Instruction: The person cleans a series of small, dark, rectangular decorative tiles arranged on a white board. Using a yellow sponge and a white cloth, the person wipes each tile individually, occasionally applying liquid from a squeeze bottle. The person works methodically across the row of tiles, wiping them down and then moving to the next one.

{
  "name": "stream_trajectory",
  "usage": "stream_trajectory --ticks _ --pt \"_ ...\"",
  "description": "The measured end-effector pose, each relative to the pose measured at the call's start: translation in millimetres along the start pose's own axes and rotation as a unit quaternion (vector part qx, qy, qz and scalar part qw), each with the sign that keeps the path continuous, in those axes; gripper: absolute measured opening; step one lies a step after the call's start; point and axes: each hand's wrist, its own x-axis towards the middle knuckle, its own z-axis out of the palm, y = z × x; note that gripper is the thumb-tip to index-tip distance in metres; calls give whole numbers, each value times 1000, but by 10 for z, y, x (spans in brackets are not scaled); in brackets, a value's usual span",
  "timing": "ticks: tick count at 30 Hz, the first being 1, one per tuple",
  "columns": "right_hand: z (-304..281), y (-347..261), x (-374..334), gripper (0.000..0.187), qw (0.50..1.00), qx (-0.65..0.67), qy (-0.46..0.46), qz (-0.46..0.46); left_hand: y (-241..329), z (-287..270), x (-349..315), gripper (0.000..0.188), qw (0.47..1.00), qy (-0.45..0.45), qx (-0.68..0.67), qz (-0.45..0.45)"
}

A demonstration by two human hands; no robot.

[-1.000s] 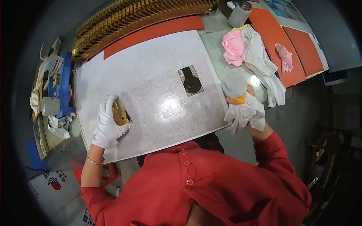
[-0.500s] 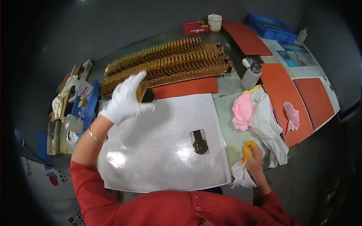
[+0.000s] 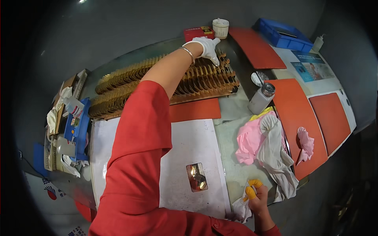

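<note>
My left hand, in a white glove, reaches to the far right end of a rack of thin gold metal plates standing in two long rows. Its thumb and fingers are apart, and I see nothing held in it. Close to my body on the right, my right hand wears yellow finger covers and pinches a crumpled white cloth. A small gold and dark rectangular plate with a round medallion lies on the white sheet, left of the right hand.
Pink and white cloths lie beside a metal-topped bottle. Orange-red mats cover the right side. A red box and a white tub stand at the back. Blue trays sit back right and at left.
My left hand has moved from the near left part of the rack to its far right end. My right hand keeps its grip on the white cloth. The view has shifted slightly.
</note>
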Motion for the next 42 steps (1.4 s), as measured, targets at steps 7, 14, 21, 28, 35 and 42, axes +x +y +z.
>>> stream_trajectory --ticks 7,14,21,28,35,42 --pt "-16 25 14 9 1000 -14 9 15 -97 -81 10 105 997 -6 -55 54" --pt "21 85 -4 16 999 -8 43 -7 260 -218 -1904 57 937 143 -300 111" --pt "46 54 32 18 999 10 17 -44 903 1410 -3605 86 963 111 -242 43" --pt "34 46 47 18 999 33 5 -37 1127 1516 -3628 77 973 89 -212 -17" --pt "54 46 48 17 998 47 1 -32 1135 1453 -3674 78 955 74 -284 -37" --pt "45 38 40 17 999 19 5 -37 1102 1512 -3673 81 960 124 -247 37"
